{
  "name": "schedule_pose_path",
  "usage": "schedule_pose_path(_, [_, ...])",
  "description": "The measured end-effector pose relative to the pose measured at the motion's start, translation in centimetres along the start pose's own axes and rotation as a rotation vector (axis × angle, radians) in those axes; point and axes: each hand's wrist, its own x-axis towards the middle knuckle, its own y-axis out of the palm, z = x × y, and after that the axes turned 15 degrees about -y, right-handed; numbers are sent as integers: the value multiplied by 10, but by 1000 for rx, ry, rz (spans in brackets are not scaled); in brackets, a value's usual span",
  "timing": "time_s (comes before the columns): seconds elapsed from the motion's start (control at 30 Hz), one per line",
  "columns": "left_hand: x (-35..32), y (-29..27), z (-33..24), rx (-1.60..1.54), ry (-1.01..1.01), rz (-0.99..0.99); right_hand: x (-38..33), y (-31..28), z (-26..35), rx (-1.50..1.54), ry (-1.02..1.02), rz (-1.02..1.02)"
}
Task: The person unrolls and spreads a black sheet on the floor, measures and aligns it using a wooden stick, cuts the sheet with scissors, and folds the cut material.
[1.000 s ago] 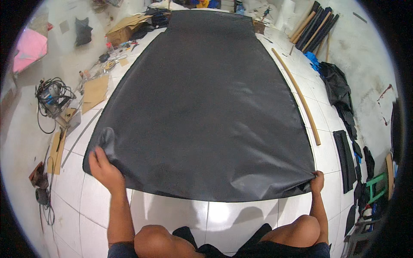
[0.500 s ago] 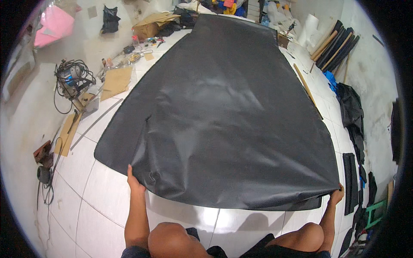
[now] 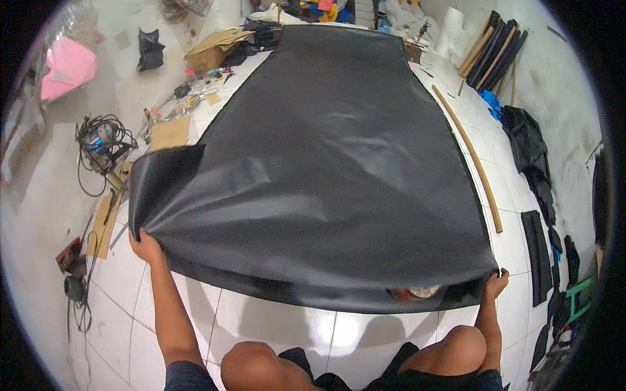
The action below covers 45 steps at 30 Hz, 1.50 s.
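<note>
One black sheet point(image 3: 332, 163) spread over the floor point(image 3: 127, 296); two arms point(image 3: 173, 303) extended, left hand point(image 3: 146, 247) closed on its near left edge, right hand point(image 3: 496, 285) closed on its near right corner. One pole point(image 3: 472, 151), right.

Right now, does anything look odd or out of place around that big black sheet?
Yes: a reddish-brown and whitish patch shows by the near edge of the black sheet, toward the right hand. It interrupts the plain black, but I cannot tell what it is. Creases also fan from the left hand.

Black sheet point(image 3: 339, 156) now with a raised left flap point(image 3: 163, 176)
</note>
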Motion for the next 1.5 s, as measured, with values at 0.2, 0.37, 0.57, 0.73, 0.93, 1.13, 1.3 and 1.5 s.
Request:
schedule_pose_path(0.2, [3,11,76,192,-375,-42,16,18,-34,42,19,-90])
schedule_pose_path(0.37, [40,-6,126,-336,-546,399,37,6,-79,221,24,-128])
schedule_pose_path(0.57, [31,36,109,-106,-330,208,-5,-1,-108,166,-280,61])
schedule_pose_path(0.73, [-87,38,110,-328,-719,422,1,-3,-16,-24,-331,137])
schedule_pose_path(0.93, [-272,15,123,-222,-1174,799,12,13,-46,176,-211,255])
schedule_pose_path(1.13, [-279,41,132,-61,-813,875,-10,20,-18,106,-470,318])
schedule_pose_path(1.3, [-267,62,105,-76,-767,609,-5,11,-14,-12,-351,40])
schedule_pose_path(1.5, [-307,58,109,-185,-1227,957,-89,-30,115,322,-405,490])
